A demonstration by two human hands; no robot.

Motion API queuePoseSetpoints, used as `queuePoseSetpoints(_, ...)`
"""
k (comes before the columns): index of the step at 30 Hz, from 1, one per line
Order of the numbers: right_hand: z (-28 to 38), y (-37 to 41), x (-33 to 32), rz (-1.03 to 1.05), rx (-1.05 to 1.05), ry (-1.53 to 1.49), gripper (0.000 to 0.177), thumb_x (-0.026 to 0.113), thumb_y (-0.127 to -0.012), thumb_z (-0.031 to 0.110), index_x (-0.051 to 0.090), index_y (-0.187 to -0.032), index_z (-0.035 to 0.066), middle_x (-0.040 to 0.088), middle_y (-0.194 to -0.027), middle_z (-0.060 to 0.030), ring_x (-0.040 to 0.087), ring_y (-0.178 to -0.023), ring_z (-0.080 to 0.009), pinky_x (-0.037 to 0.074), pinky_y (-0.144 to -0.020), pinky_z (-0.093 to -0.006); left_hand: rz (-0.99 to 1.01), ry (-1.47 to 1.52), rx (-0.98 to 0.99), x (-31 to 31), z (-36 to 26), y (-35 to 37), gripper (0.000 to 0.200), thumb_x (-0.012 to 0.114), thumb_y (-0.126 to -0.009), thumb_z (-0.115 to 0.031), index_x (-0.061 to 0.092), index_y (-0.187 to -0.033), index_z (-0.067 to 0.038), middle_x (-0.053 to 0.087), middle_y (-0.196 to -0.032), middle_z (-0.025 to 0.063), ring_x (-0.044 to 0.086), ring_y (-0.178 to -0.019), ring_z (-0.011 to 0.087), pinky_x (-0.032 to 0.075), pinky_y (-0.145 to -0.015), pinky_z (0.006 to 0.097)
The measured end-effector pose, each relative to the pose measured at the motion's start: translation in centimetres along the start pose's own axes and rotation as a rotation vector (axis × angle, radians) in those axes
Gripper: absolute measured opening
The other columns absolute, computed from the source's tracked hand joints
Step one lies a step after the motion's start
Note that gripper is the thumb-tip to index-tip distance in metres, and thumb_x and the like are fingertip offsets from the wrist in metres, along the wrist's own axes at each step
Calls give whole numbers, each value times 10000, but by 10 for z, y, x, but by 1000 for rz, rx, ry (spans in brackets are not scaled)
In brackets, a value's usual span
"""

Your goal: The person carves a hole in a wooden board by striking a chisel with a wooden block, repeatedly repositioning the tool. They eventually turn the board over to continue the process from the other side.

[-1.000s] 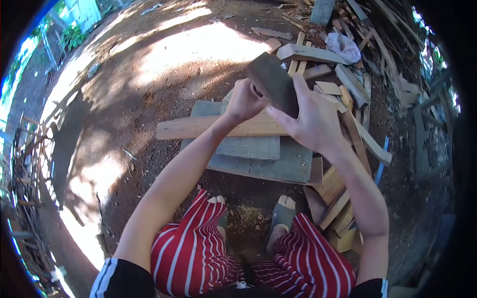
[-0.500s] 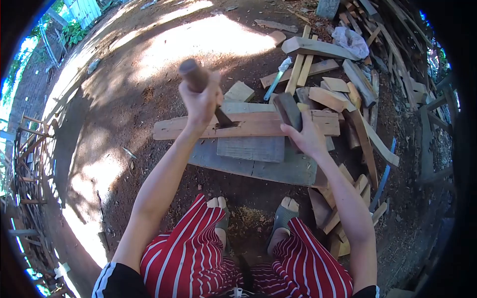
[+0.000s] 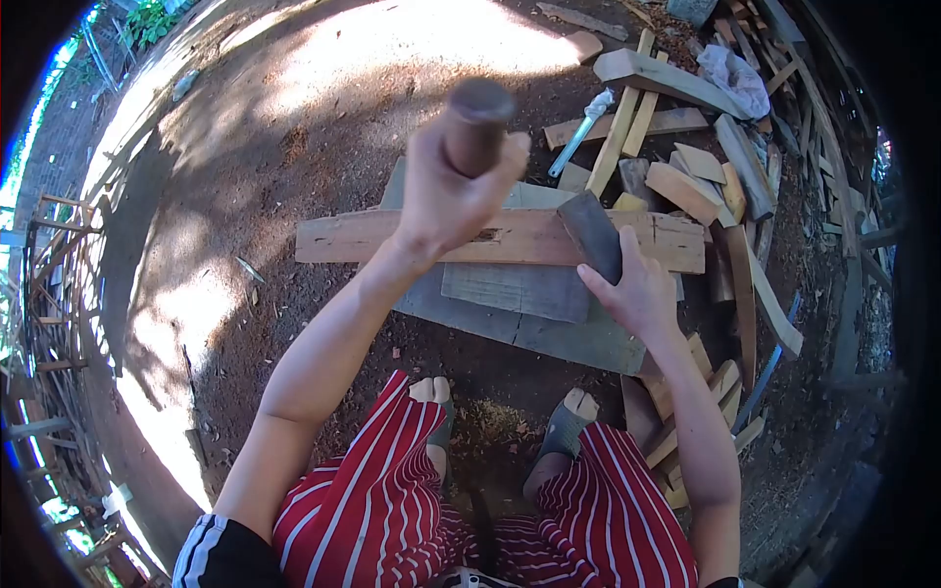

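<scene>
My left hand (image 3: 456,201) is closed around the round wooden handle of a chisel (image 3: 477,122), held up over the plank; the blade is hidden behind the hand. Below it lies a long reddish plank (image 3: 372,238) with a small dark mortise (image 3: 487,235) cut in its face. In my right hand (image 3: 635,294) is a dark wooden block (image 3: 592,235), gripped near its lower end and tilted over the right part of the plank. The plank rests across a grey wooden block (image 3: 515,291) on a wider grey board (image 3: 578,338).
Offcuts (image 3: 683,193) and long timber pieces (image 3: 676,83) crowd the right side. A teal-handled brush-like tool (image 3: 582,132) and a crumpled plastic bag (image 3: 733,80) lie there too. My sandalled feet (image 3: 564,431) stand in front of the board on bare soil.
The chisel has come up out of the mortise and moved right with my left hand. The dark block in my right hand has shifted slightly; the view has tilted a little.
</scene>
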State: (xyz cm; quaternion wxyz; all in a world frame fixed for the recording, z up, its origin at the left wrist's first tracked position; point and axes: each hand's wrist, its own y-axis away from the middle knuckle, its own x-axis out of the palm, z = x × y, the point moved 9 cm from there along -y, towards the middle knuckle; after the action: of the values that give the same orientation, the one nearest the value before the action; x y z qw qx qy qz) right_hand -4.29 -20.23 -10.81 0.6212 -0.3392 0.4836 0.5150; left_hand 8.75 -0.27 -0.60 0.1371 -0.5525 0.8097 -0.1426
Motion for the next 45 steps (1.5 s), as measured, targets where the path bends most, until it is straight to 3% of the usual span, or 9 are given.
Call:
queuePoseSetpoints(9,3,-1,0,58,3,21,640,662,-806,527,459,-1186,53,667,-777,-214,679,-750,-398,527,-644,-490,17,-73,14,8,-3,14,128,694,-802,-96,613,-871,-25,639,-730,25,585,-680,63,483,-621,259)
queuePoseSetpoints(12,8,-7,-17,72,-26,-86,640,672,-802,526,491,-1171,36,667,-786,-222,674,-782,-404,523,-674,-483,-54,-82,189,5,-14,15,151,684,-821,-23,570,-727,-56,572,-604,-19,560,-515,61,426,-464,218)
queuePoseSetpoints(21,121,50,-236,-773,-651,-870,522,627,-859,348,525,-1213,-23,664,-891,-137,658,-754,-199,522,-659,-326,-39,-143,134,17,-11,6,184,701,-761,-88,611,-902,-12,639,-715,60,606,-633,125,498,-627,288)
queuePoseSetpoints(23,123,45,-204,-508,-586,-755,538,662,-836,367,528,-1187,-17,669,-832,-114,662,-745,-205,511,-649,-335,30,-176,324,37,-22,10,218,716,-760,-99,616,-932,-9,663,-748,84,631,-623,211,509,-635,298)
queuePoseSetpoints(25,134,29,-150,-55,-374,78,511,712,-825,330,526,-1151,-18,662,-820,-138,672,-685,-221,514,-595,-328,6,-274,582,45,-36,10,257,728,-752,-101,618,-966,-12,663,-772,133,642,-637,298,510,-626,313)
queuePoseSetpoints(31,107,55,-230,-667,-507,-1021,538,684,-824,407,504,-1101,-18,659,-796,-182,676,-658,-302,514,-605,-381,14,-281,245,49,-12,1,173,673,-732,-75,545,-840,-30,552,-642,179,575,-583,380,476,-572,350)
queuePoseSetpoints(34,98,28,-171,-233,-247,-275,577,678,-827,423,504,-1130,-37,658,-823,-196,677,-712,-250,512,-635,-354,46,-304,280,57,-17,5,185,674,-730,-73,520,-826,-33,547,-661,204,568,-628,418,474,-570,371)
queuePoseSetpoints(40,72,45,-238,-553,-504,-996,437,590,-897,325,573,-1086,-68,609,-970,-132,595,-881,-171,463,-785,-276,113,-398,234,70,-9,5,197,675,-735,-80,513,-840,-38,592,-704,218,608,-701,424,479,-583,433)
queuePoseSetpoints(45,55,30,-166,-279,-222,-717,492,629,-870,354,549,-1181,-20,660,-964,-159,644,-882,-237,486,-822,-333,226,-418,212,91,-1,9,144,652,-743,-68,578,-852,-9,601,-731,177,614,-659,355,492,-626,364)
